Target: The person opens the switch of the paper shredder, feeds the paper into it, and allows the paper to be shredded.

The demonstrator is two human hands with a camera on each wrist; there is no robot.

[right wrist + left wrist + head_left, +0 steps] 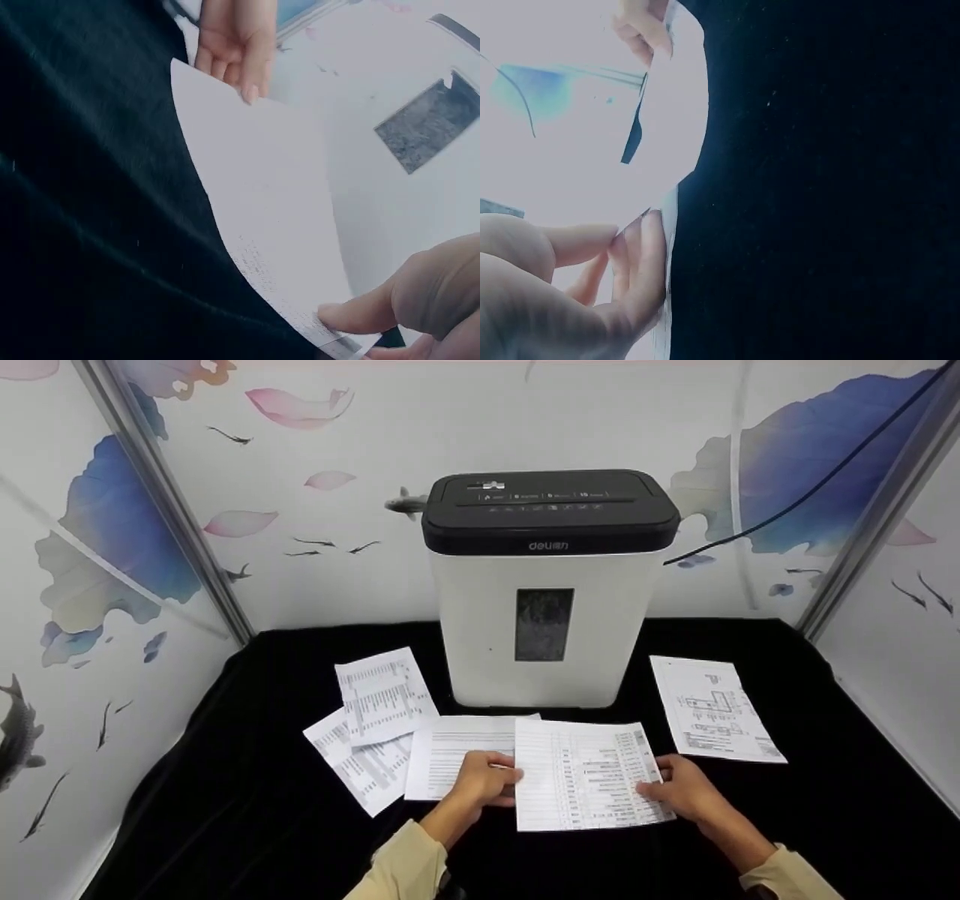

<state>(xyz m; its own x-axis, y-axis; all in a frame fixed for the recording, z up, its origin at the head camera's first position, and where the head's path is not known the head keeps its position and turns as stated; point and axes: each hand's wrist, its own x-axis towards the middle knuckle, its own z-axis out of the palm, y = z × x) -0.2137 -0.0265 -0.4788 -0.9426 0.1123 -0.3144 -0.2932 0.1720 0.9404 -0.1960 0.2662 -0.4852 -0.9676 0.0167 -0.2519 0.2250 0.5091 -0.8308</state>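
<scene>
Both hands hold one printed sheet of paper (577,780) level in front of the body. My left hand (484,780) pinches its left edge between thumb and fingers. At the opposite edge my right hand (686,789) grips it, thumb on top and fingers underneath. In the right wrist view the sheet (255,165) bows slightly between the two hands, with the right thumb (356,311) pressed on its corner. The left wrist view shows the left hand (592,277) close up, though glare washes out the print. Behind the held sheet lies another printed page (450,765), partly covered by it.
A white paper shredder (480,622) with a black top (551,510) stands at the back of the black-covered table (247,780). Two overlapping printed pages (386,697) lie to the left. A sheet with a line drawing (712,712) lies right. A black cable (810,499) runs behind the shredder.
</scene>
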